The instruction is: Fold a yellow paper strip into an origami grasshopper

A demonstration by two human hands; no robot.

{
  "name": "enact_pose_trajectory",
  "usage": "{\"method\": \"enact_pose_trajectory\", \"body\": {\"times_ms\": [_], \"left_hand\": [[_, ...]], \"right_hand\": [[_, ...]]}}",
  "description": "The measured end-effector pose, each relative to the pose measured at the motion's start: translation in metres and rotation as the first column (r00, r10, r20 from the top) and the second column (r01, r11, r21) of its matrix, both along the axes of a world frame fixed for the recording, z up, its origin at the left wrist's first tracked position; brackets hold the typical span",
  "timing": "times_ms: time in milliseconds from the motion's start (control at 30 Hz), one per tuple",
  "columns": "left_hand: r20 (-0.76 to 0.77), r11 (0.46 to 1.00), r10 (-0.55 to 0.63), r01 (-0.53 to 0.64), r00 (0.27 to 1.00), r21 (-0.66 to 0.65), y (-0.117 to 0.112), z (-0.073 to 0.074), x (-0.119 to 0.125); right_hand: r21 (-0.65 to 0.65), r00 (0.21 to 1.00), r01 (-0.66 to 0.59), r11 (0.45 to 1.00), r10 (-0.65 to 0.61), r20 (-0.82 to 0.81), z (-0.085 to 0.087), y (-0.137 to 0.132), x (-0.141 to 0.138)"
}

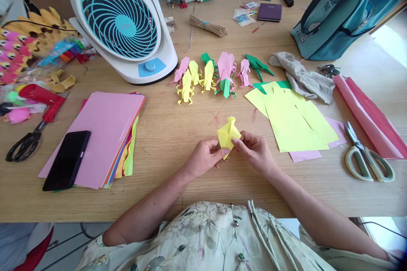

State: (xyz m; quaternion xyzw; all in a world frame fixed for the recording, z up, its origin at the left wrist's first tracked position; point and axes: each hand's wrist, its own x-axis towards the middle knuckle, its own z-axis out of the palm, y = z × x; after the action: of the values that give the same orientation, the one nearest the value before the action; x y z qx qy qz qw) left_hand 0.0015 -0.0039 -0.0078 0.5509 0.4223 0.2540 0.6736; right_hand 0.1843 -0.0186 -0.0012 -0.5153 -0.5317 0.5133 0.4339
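A small yellow origami piece, partly folded, is held up between my two hands over the middle of the wooden table. My left hand pinches its lower left edge, thumb on the front. On its right side my right hand grips it with the thumb pressed across the paper and the fingers behind. Fingertips of both hands are partly hidden by the paper. Beyond them stands a group of finished paper figures: several yellow ones, a large pink one and a green one among them.
Yellow paper sheets lie to the right, with scissors and a pink-red roll beyond. At left, a black phone rests on stacked coloured paper. A fan, a grey cloth and a teal backpack stand farther back.
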Motion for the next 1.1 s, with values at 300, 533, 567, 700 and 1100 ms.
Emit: {"method": "enact_pose_trajectory", "body": {"times_ms": [300, 533, 567, 700, 1100], "left_hand": [[-0.063, 0.999, -0.028, 0.030, 0.998, 0.038, -0.0074, -0.0027, -0.0020], [-0.100, 0.995, -0.009, 0.019, 0.995, 0.099, -0.0070, 0.0005, -0.0019], [-0.105, 0.992, -0.003, 0.016, 0.994, 0.127, -0.0065, 0.0012, -0.0021], [-0.125, 0.983, 0.000, 0.023, 0.992, 0.184, -0.0056, 0.0027, -0.0024], [-0.145, 0.991, 0.012, 0.007, 0.989, 0.133, -0.0059, 0.0058, -0.0032]], "right_hand": [[0.035, 0.999, 0.035, 0.999, -0.035, -0.003, -0.0040, 0.0001, 0.0023], [0.046, 0.997, 0.066, 0.997, -0.067, 0.032, -0.0004, 0.0011, 0.0039], [0.043, 0.998, 0.059, 0.997, -0.061, 0.031, -0.0004, 0.0013, 0.0041], [0.035, 0.998, 0.065, 0.997, -0.066, 0.019, -0.0027, 0.0026, 0.0040], [-0.020, 0.999, 0.035, 0.999, -0.035, 0.012, -0.0020, 0.0032, 0.0051]]}}
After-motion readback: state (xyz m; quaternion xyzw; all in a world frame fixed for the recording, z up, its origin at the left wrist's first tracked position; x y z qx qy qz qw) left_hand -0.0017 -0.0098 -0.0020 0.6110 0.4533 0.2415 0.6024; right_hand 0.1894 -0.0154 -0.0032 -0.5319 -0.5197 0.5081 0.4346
